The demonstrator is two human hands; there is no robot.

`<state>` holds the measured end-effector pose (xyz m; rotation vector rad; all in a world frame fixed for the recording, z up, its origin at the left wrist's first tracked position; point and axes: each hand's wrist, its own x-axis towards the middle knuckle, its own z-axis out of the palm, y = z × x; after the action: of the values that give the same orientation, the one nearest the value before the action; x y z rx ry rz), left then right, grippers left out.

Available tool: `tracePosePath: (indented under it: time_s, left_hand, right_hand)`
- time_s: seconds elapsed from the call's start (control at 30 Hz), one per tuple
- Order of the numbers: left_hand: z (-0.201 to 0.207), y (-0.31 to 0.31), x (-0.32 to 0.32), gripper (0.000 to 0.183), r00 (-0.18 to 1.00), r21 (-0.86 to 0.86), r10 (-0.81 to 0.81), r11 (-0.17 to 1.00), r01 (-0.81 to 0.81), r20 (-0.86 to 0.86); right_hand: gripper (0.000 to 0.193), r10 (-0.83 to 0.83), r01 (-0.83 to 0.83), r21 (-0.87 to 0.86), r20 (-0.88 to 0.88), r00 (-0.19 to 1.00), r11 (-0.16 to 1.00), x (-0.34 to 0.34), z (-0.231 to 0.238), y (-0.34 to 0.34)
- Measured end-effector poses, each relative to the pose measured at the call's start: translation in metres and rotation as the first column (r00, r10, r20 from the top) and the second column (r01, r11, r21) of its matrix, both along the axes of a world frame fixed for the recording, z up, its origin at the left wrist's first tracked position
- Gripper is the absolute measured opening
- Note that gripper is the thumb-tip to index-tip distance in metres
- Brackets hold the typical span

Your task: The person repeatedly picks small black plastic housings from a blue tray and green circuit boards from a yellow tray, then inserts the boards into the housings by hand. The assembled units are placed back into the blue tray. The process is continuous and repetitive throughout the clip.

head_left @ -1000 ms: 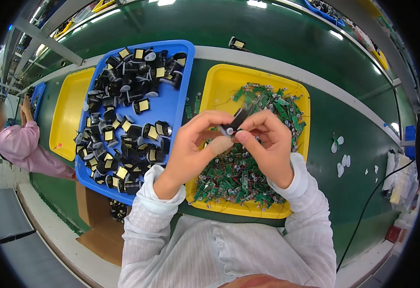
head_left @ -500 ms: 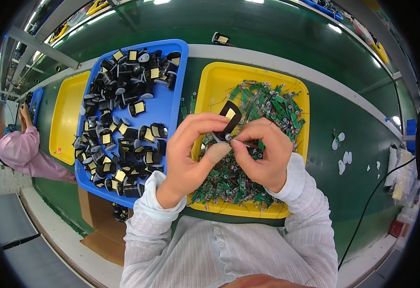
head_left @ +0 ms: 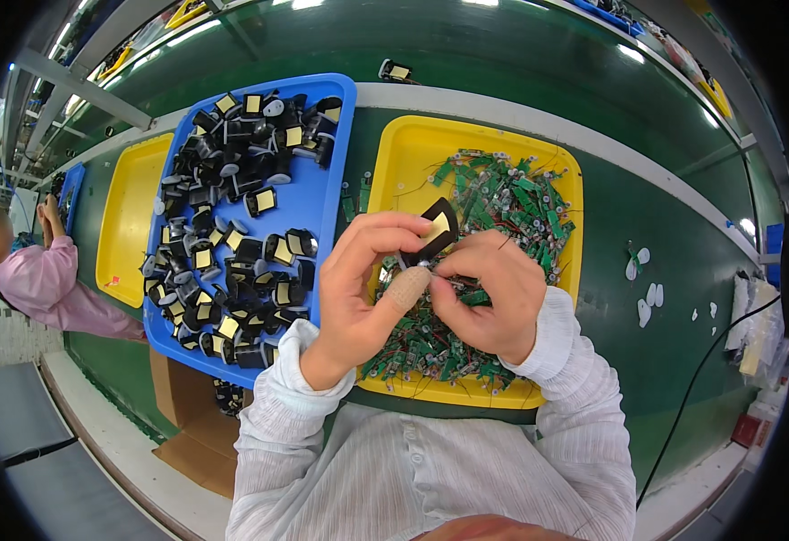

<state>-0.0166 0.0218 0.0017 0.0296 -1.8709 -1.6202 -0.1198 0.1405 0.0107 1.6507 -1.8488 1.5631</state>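
My left hand (head_left: 363, 284) is closed around a black plastic housing (head_left: 432, 236) with a pale yellow pad on its face. A tan bandage wraps that hand's thumb, which presses at the housing's lower end. Right beside it, my right hand (head_left: 492, 293) pinches thumb and forefinger at the same end; what lies between those fingertips is too small and hidden to name. Both hands are over a yellow tray (head_left: 394, 149) heaped with small green circuit boards (head_left: 502, 203) and thin wires. To the left, a blue tray (head_left: 345, 117) holds many similar black housings (head_left: 259, 135).
A conveyor belt (head_left: 520, 54) runs along the far side, carrying a black housing (head_left: 395, 70). Another yellow tray (head_left: 128, 221) stands left, near a person in pink (head_left: 47, 284). White oval pieces (head_left: 644, 313) and a black cable (head_left: 696, 370) lie right. A cardboard box (head_left: 191, 451) sits below the blue tray.
The housing in my left hand has tilted slightly, and my right fingertips have shifted a little at its lower end. On the belt, the black housing has moved left.
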Motion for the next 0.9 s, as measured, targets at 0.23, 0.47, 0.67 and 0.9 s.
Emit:
tracePosePath:
  time_s: [0.23,0.47,0.67,0.9]
  left_hand:
    - [-0.0058,0.0005,-0.0014,0.017,1.000,-0.067,0.015,0.998,-0.016,-0.003]
    - [-0.0077,-0.0055,-0.0012,0.017,0.999,-0.017,-0.047,0.999,0.048,0.026]
    - [-0.0013,-0.0060,-0.0008,0.021,0.977,0.231,-0.205,0.955,0.188,0.051]
    - [-0.0057,-0.0084,0.0031,0.016,0.982,0.150,-0.136,0.982,0.116,0.133]
  right_hand:
    - [0.018,0.039,-0.045,0.090,0.067,0.997,0.995,0.0039,-0.0019,0.0018]
    - [0.016,0.068,-0.159,0.151,0.482,0.873,0.976,0.0045,0.0003,0.0019]
    - [0.014,0.096,-0.229,0.095,0.710,0.698,0.969,0.0000,-0.0026,0.0014]
    - [0.015,0.107,-0.242,0.089,0.718,0.688,0.966,0.0024,-0.0055,0.0005]
